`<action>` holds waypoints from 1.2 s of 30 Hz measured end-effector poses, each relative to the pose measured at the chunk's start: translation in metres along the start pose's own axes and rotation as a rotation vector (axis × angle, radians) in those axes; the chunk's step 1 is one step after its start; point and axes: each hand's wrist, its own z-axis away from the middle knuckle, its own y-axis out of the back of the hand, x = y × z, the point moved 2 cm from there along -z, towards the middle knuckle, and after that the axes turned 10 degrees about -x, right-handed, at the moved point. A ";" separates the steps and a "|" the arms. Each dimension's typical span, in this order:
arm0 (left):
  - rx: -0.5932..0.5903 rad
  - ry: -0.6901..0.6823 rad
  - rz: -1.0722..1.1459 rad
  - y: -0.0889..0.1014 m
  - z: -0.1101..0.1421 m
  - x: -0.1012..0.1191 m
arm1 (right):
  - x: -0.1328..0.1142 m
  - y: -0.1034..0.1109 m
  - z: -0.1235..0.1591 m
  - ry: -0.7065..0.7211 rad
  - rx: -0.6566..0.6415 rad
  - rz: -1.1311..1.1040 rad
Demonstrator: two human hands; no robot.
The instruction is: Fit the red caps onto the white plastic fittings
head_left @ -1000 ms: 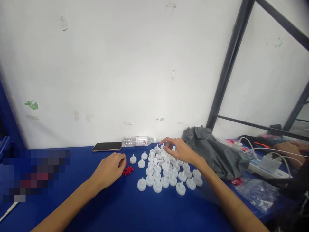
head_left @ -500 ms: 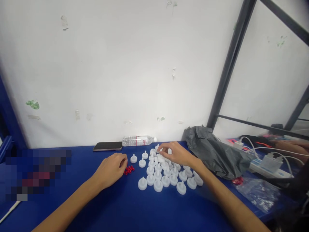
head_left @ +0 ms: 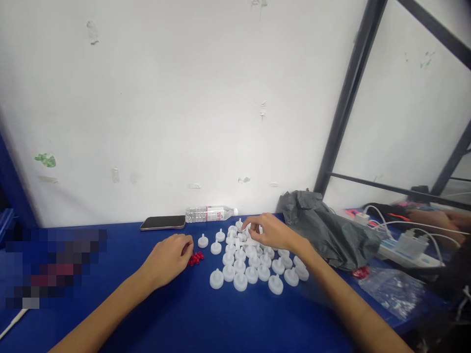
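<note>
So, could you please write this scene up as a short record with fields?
surface: blue tabletop against a pale wall
left hand: left hand, curled beside small red pieces; grip unclear
right hand: right hand, fingers over the far part of the white pieces; grip unclear
white pieces: round bases, narrow stems, mostly upright
back edge: dark-screened phone, clear bottle on its side
right side: crumpled grey bag, clear plastic bag
</note>
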 end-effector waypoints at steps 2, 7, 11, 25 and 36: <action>-0.001 0.000 0.002 -0.001 0.000 -0.001 | 0.001 0.002 0.000 -0.009 0.031 0.017; 0.001 -0.003 0.006 -0.001 -0.001 -0.001 | -0.005 0.001 -0.002 0.008 0.082 0.022; -0.003 -0.003 0.008 0.000 -0.001 -0.001 | -0.007 -0.006 -0.004 0.015 0.033 0.014; -0.017 0.000 0.004 0.000 -0.001 0.000 | -0.012 0.002 0.001 0.012 -0.014 0.052; -0.010 0.005 0.000 0.000 0.000 0.000 | -0.014 -0.004 0.001 0.051 -0.008 0.093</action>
